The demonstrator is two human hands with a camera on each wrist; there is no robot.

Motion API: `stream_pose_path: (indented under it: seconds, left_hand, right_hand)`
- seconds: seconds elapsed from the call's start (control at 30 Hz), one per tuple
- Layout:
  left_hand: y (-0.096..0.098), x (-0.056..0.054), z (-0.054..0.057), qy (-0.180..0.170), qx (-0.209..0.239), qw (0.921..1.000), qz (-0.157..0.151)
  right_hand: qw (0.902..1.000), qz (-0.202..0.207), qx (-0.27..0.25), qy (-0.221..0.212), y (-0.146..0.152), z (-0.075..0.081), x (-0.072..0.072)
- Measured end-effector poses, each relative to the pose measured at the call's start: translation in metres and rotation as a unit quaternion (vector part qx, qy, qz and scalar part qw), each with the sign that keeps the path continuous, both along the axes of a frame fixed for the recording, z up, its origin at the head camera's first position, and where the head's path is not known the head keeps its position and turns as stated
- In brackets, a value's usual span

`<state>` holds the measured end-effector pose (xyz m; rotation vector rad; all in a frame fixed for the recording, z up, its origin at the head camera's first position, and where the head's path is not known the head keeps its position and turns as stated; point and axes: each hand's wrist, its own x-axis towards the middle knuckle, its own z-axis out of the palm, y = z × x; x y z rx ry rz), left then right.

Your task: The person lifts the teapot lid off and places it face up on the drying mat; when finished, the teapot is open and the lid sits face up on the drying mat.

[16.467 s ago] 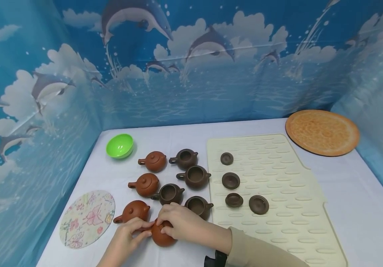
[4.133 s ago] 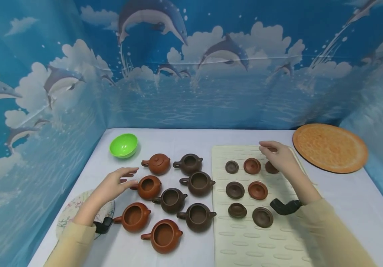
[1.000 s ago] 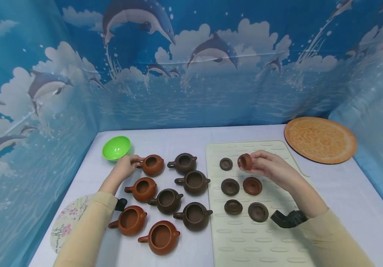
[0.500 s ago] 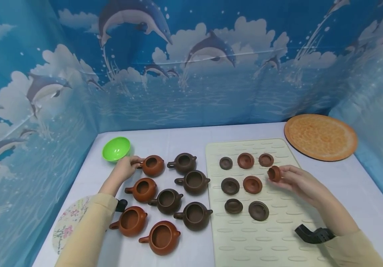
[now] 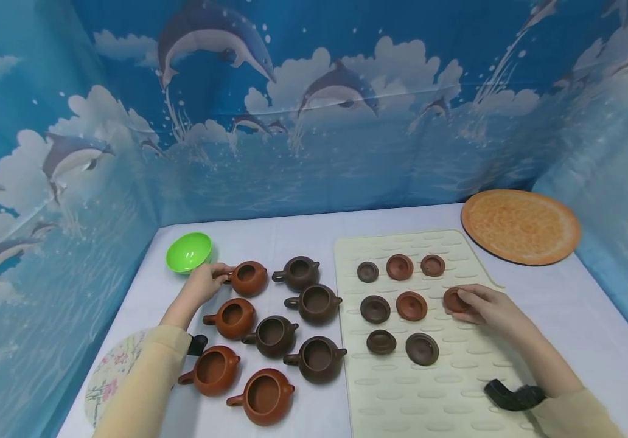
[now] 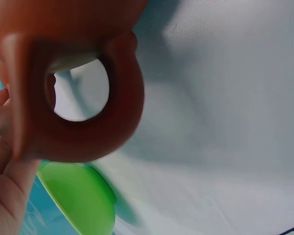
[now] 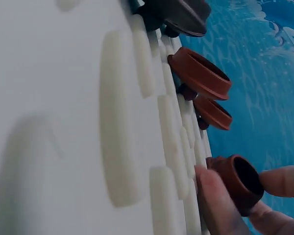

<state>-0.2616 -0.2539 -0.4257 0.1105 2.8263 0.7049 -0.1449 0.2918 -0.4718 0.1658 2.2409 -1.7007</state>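
My left hand [image 5: 201,284] grips the handle of a small, lidless reddish-brown teapot [image 5: 248,278] at the back left; in the left wrist view that handle [image 6: 122,112] hides part of the fingers. My right hand [image 5: 490,310] pinches a reddish-brown teapot lid [image 5: 454,300] low over the cream mat [image 5: 456,395]. In the right wrist view this lid [image 7: 237,181] has its hollow side facing up, between thumb and fingers. To its left and behind it lie other upturned reddish lids [image 5: 411,306] and dark brown lids [image 5: 375,309].
More lidless reddish teapots [image 5: 265,398] and several dark brown teapots [image 5: 319,304] stand left of the mat. A green bowl [image 5: 188,252] sits behind my left hand. A round floral mat [image 5: 106,389] lies front left, and a round tan board [image 5: 519,225] back right.
The reddish teapots' lids, on their pots in the earliest frame, are now off. Most recently my right hand moved a lid right and forward toward me, then lowered it. My left hand stayed put.
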Motion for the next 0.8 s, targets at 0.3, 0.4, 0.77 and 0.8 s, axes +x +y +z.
stream_pose_path:
  seconds: [0.3, 0.4, 0.77, 0.8]
  left_hand:
    - [-0.004, 0.002, -0.004, 0.007, 0.001, 1.0000, 0.006]
    - [-0.006, 0.001, -0.005, 0.012, -0.002, 0.9999, 0.004]
    - [-0.009, 0.003, -0.007, 0.012, -0.002, 0.9999, -0.006]
    - [-0.009, 0.003, -0.006, 0.009, 0.000, 0.9999, -0.008]
  right_hand:
    - [0.9754, 0.004, 0.219, 0.026, -0.013, 0.004, -0.005]
    - [0.9681, 0.016, 0.248, 0.029, -0.014, 0.005, -0.007]
    - [0.9808, 0.043, 0.190, 0.018, -0.015, 0.005, -0.010]
    - [0.9810, 0.044, 0.188, 0.018, -0.016, 0.005, -0.010]
